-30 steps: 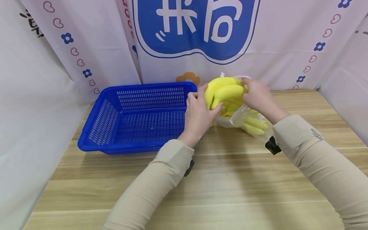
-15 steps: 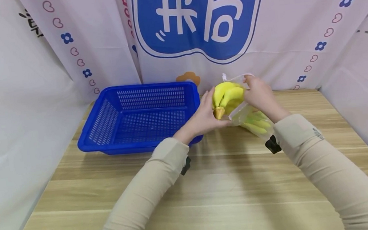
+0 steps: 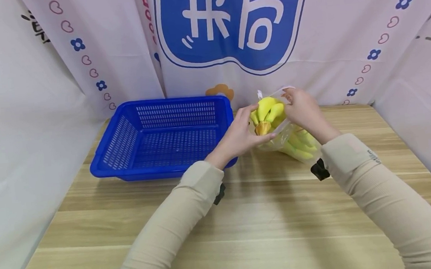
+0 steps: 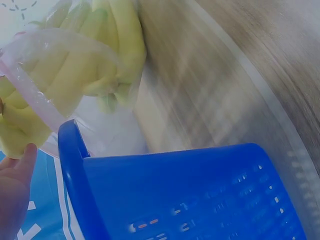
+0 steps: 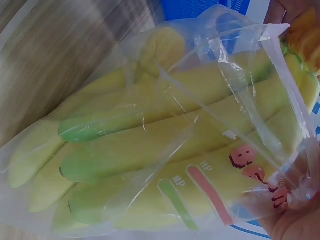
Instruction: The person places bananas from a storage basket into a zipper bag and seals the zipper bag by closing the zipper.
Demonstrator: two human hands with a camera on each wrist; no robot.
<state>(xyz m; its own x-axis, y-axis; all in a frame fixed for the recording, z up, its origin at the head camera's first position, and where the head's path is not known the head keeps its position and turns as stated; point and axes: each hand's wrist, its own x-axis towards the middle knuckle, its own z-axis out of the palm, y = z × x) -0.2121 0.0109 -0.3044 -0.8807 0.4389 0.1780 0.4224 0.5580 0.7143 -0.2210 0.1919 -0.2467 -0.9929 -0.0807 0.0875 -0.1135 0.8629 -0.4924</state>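
A clear plastic bag (image 3: 290, 138) lies on its side right of the blue basket, its mouth towards the left. Several yellow bananas (image 5: 165, 125) fill it, some green-tipped. One bunch of bananas (image 3: 269, 108) sits in the mouth, its brown stem facing out. My left hand (image 3: 236, 137) reaches to that bunch, with fairly straight fingers against its upper side and the thumb low by the bag's rim. In the left wrist view, a fingertip (image 4: 30, 152) touches a banana. My right hand (image 3: 306, 111) pinches the upper right of the bag's rim.
The blue perforated basket (image 3: 164, 169) stands at the back left of the wooden table (image 3: 247, 234), close beside my left hand. Behind the table hangs a printed cloth (image 3: 327, 48). White sheets (image 3: 24, 147) line the sides.
The bunch has turned, bringing its stem out towards the left, and has gone down into the bag's mouth. My left hand has followed it rightwards and loosened. My right hand stays at the rim.
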